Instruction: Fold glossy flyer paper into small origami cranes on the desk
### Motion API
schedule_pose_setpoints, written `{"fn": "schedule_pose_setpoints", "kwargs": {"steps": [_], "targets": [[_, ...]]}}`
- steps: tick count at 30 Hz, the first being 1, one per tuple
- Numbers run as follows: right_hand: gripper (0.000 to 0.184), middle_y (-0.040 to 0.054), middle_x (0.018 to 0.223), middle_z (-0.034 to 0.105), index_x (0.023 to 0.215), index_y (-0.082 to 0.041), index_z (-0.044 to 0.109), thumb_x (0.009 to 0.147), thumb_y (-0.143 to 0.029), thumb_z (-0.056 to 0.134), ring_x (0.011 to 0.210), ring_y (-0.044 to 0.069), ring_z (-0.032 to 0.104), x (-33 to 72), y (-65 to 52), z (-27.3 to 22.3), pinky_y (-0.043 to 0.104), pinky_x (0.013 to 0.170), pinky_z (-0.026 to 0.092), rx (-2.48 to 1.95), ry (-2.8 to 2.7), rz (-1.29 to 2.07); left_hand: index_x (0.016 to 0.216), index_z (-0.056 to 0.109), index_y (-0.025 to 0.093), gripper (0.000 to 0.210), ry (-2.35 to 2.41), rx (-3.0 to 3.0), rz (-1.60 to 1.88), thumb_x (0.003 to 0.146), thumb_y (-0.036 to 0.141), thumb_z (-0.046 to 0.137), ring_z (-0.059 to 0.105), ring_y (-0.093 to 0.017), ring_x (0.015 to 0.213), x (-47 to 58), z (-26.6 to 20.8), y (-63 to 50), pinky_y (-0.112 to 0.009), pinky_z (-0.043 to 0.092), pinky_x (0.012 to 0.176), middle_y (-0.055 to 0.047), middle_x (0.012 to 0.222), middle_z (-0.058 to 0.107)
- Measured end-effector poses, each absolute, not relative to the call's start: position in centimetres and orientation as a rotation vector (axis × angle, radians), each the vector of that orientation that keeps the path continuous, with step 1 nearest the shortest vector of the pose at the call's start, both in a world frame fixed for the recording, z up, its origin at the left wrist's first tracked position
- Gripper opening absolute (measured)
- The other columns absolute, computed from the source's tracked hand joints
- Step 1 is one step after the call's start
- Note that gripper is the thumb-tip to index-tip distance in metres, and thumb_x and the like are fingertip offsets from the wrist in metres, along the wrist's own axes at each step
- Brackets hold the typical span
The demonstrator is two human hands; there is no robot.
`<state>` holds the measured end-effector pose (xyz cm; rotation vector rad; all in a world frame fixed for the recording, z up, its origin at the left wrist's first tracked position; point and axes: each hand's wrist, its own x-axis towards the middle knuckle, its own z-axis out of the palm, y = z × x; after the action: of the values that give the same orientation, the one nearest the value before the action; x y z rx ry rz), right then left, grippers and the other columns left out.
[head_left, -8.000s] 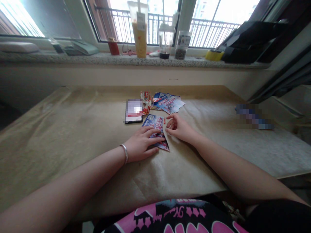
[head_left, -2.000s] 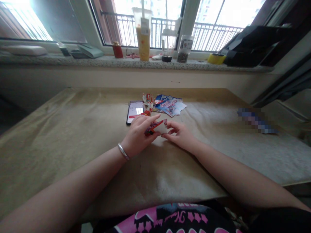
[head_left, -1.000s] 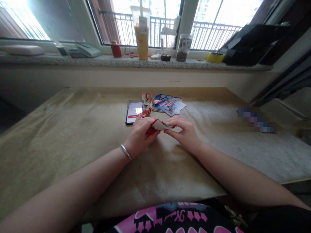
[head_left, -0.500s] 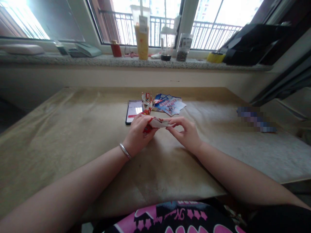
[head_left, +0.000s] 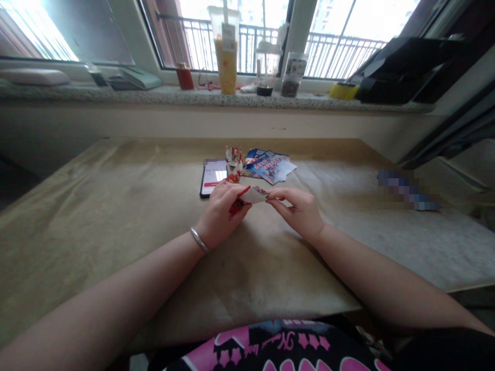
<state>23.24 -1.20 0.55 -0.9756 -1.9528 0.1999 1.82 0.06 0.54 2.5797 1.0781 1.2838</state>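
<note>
A red and white piece of printed paper [head_left: 254, 195], folded with its pale side showing, is held above the table between both hands. My left hand [head_left: 221, 207], with a silver bangle at the wrist, is closed around its left part and hides much of it. With thumb and index finger, my right hand [head_left: 297, 207] pinches the paper's right tip. Just beyond the left hand lies a crumpled or folded red and white paper piece [head_left: 234, 157], partly hidden lower down. Left of it, a phone [head_left: 213, 175] lies with its screen lit. Several blue printed leaflets [head_left: 270, 166] are fanned out to the right.
The table [head_left: 127, 216] has a tan, wrinkled cover. A blurred bluish item [head_left: 406, 190] lies at the far right. On the window sill [head_left: 166, 98] stand a tall cup of yellow drink [head_left: 226, 64], a clear cup [head_left: 266, 72], a red bottle [head_left: 184, 77] and a black bag [head_left: 394, 77].
The right hand has turned slightly and its fingers have closed more on the paper's tip. The paper now looks flatter and more pointed on the right. The left hand has barely moved.
</note>
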Motion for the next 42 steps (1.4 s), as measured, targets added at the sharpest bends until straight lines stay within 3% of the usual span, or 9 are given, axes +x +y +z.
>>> {"fn": "schedule_pose_setpoints", "kwargs": {"steps": [7,13,20,27,30,37,42], "targets": [[0.007,0.0026,0.091,0.073,0.086,-0.023,0.065,0.081,-0.027,0.064,0.079,0.016,0.068,22.8,-1.0,0.0,0.029,0.065,0.057,-0.994,-1.848,0.46,0.1,0.055,0.018,0.018,1.022,2.547,1.334,0.085,0.024,0.061,0.056,-0.021,0.091,1.7,0.1,0.4,-0.039,0.047,0.085,-0.007,0.097,0.064],[0.024,0.0022,0.091,0.07,0.092,-0.023,0.059,0.073,-0.028,0.072,0.083,0.017,0.068,22.5,-0.5,-0.6,0.027,0.062,0.056,-0.933,-1.71,0.655,0.098,0.056,0.02,0.016,0.963,2.497,1.389,0.084,0.024,0.063,0.056,-0.021,0.089,1.8,0.0,0.5,-0.04,0.047,0.082,-0.007,0.095,0.065],[0.015,0.002,0.093,0.072,0.091,-0.024,0.066,0.077,-0.025,0.068,0.086,0.016,0.067,22.3,-0.7,-0.5,0.028,0.065,0.057,-0.911,-1.776,0.582,0.095,0.058,0.02,0.014,0.972,2.495,1.411,0.083,0.025,0.064,0.059,-0.02,0.088,1.8,-0.1,0.7,-0.042,0.045,0.088,-0.005,0.093,0.067],[0.011,0.0039,0.097,0.073,0.09,-0.023,0.066,0.079,-0.022,0.066,0.091,0.018,0.067,22.2,-0.9,-0.1,0.029,0.064,0.055,-0.903,-1.831,0.389,0.103,0.059,0.021,0.023,0.88,2.52,1.396,0.081,0.023,0.066,0.057,-0.023,0.111,1.6,0.3,0.4,-0.045,0.04,0.1,-0.007,0.111,0.066],[0.01,0.0038,0.098,0.074,0.09,-0.023,0.066,0.08,-0.022,0.066,0.091,0.019,0.066,22.3,-1.0,0.2,0.031,0.065,0.055,-0.945,-1.88,0.267,0.103,0.061,0.022,0.022,0.832,2.531,1.488,0.082,0.025,0.067,0.057,-0.022,0.112,1.6,0.7,0.0,-0.045,0.038,0.103,-0.005,0.109,0.067],[0.017,0.002,0.101,0.073,0.095,-0.025,0.064,0.081,-0.017,0.063,0.094,0.018,0.065,22.4,-1.0,0.3,0.038,0.087,0.052,-0.839,-1.956,0.199,0.093,0.064,0.021,0.01,0.749,2.415,1.61,0.083,0.023,0.068,0.064,-0.017,0.092,1.9,1.0,-0.2,-0.039,0.049,0.09,-0.004,0.094,0.07],[0.02,0.0023,0.103,0.072,0.1,-0.026,0.064,0.081,-0.02,0.066,0.097,0.018,0.065,22.4,-1.1,0.4,0.039,0.087,0.052,-0.826,-1.963,0.261,0.091,0.064,0.019,0.011,0.678,2.346,1.624,0.082,0.019,0.069,0.063,-0.016,0.089,1.9,1.1,-0.3,-0.035,0.052,0.082,-0.004,0.092,0.068]]}}
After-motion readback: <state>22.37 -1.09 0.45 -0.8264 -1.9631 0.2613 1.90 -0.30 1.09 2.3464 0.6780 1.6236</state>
